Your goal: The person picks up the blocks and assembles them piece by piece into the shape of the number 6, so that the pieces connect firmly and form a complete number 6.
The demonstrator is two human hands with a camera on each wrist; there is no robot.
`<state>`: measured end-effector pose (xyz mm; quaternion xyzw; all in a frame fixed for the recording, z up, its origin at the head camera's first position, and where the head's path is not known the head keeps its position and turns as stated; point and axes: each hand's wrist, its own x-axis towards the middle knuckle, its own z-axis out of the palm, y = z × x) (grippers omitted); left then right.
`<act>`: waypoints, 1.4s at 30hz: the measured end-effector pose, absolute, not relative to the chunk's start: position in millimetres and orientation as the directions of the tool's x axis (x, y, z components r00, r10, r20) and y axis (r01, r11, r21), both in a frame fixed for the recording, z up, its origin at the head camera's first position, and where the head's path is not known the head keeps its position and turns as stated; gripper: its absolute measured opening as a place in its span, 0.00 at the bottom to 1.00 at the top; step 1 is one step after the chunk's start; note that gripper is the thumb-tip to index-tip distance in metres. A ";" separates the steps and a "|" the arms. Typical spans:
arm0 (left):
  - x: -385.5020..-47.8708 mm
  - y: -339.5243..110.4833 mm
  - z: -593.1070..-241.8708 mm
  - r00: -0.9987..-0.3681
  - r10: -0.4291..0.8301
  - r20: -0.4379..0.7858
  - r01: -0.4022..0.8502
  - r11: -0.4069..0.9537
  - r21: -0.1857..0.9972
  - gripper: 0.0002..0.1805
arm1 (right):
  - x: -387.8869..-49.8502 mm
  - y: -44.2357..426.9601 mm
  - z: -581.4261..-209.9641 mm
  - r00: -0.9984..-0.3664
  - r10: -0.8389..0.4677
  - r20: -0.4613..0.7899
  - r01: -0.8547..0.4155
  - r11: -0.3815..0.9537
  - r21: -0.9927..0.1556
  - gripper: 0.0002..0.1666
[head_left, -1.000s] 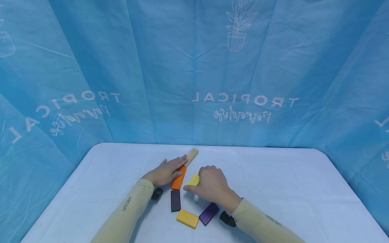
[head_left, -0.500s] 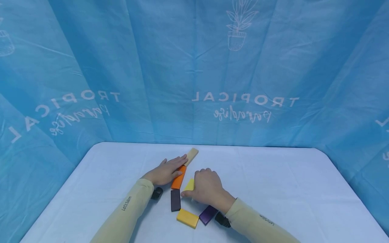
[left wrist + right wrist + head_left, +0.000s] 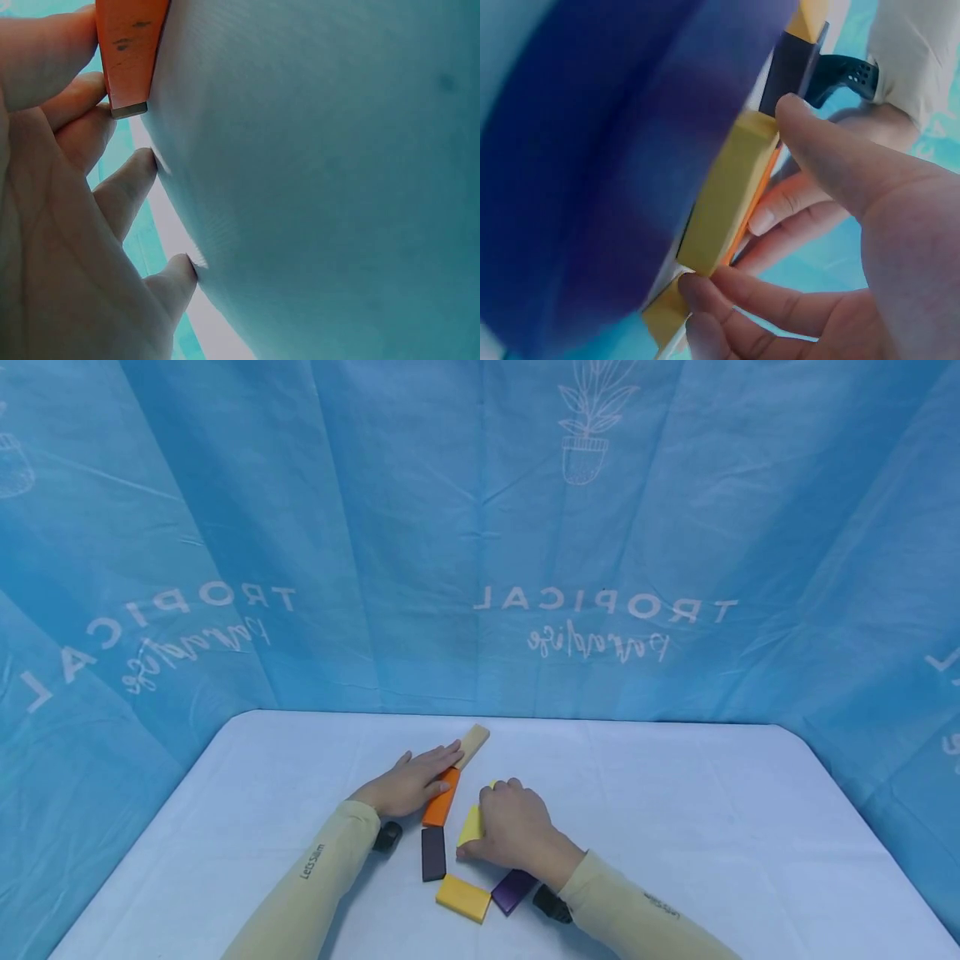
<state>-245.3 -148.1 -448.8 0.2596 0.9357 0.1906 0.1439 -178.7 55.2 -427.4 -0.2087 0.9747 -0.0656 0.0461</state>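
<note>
My right hand [image 3: 517, 827] holds a light yellow block [image 3: 470, 827] by its ends, thumb at one end and fingertips at the other, as the right wrist view shows. Part of that block is hidden behind the hand in the head view. My left hand [image 3: 408, 783] rests with extended fingers along an orange block [image 3: 441, 806], its fingertips reaching a plain wooden block [image 3: 474, 745]. Close up in the left wrist view, the orange block [image 3: 131, 56] stands beside the thumb and fingers. A dark block [image 3: 433, 854] follows below the orange one.
A deeper yellow block [image 3: 463, 898] and a purple block [image 3: 513, 891] continue the curved row toward the near side. Both wrists carry black straps or devices. A white-covered table [image 3: 675, 810] lies beneath, with a blue printed curtain [image 3: 420, 543] behind and at the sides.
My right hand has moved slightly left and nearer with the light yellow block, whose angle has turned a little. The left hand and the row of blocks stay put.
</note>
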 end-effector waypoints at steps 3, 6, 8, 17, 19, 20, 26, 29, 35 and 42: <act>-245.5 -148.0 -449.1 -0.824 0.539 -0.174 0.430 0.796 0.426 0.32 | -180.1 60.3 -426.4 -0.902 -0.426 -0.062 -0.407 0.890 -0.205 0.46; -245.2 -147.7 -448.6 -0.826 0.534 -0.179 0.425 0.800 0.424 0.32 | -181.4 65.8 -426.0 -0.893 -0.447 -0.055 -0.419 0.869 -0.263 0.45; -244.9 -147.3 -448.1 -0.828 0.531 -0.181 0.421 0.801 0.425 0.32 | -182.0 69.0 -426.6 -0.885 -0.463 -0.050 -0.430 0.854 -0.293 0.45; -244.6 -146.7 -446.5 -0.828 0.529 -0.185 0.414 0.800 0.434 0.32 | -183.6 72.4 -430.0 -0.863 -0.502 -0.064 -0.456 0.826 -0.332 0.40; -244.6 -146.8 -446.2 -0.828 0.529 -0.187 0.413 0.800 0.436 0.32 | -183.7 72.2 -429.8 -0.858 -0.509 -0.067 -0.462 0.823 -0.332 0.39; -244.6 -146.9 -446.2 -0.827 0.529 -0.188 0.413 0.800 0.436 0.32 | -183.8 72.1 -429.7 -0.857 -0.510 -0.068 -0.464 0.822 -0.330 0.38; -245.0 -147.2 -447.2 -0.826 0.529 -0.195 0.413 0.804 0.428 0.32 | -183.7 69.6 -431.0 -0.864 -0.501 -0.053 -0.462 0.830 -0.311 0.37; -245.0 -147.1 -447.6 -0.826 0.529 -0.193 0.416 0.804 0.424 0.32 | -183.1 66.7 -431.7 -0.877 -0.479 -0.047 -0.444 0.843 -0.303 0.38; -244.4 -146.4 -447.9 -0.830 0.523 -0.194 0.411 0.808 0.423 0.32 | -181.8 59.8 -431.4 -0.897 -0.439 -0.048 -0.409 0.868 -0.283 0.40; -244.7 -146.6 -448.0 -0.834 0.519 -0.190 0.407 0.809 0.424 0.32 | -183.8 54.5 -431.0 -0.909 -0.414 -0.051 -0.388 0.884 -0.259 0.40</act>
